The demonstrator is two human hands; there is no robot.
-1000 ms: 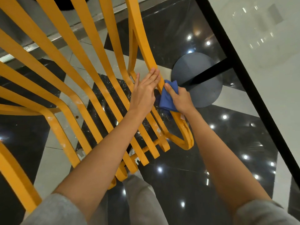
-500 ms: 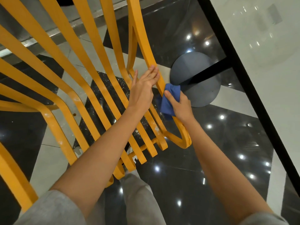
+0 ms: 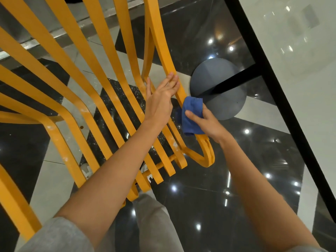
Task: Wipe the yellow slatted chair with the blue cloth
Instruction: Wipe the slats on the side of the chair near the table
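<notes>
Glossy floor [image 3: 209,206] | left hand [image 3: 160,99] flat on chair [image 3: 101,99] | right hand [image 3: 207,122] grips cloth [image 3: 192,113]

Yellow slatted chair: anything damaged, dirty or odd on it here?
No breakage shows. The chair's slats carry whitish scuffs or dust, mostly at the lower bends. The right hand holds the blue cloth on the outermost slat.

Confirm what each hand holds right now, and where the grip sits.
Right hand holds the cloth, bunched between thumb and fingers, against the chair's outer slat. Left hand holds nothing; its straight fingers rest on that slat above the cloth.
</notes>
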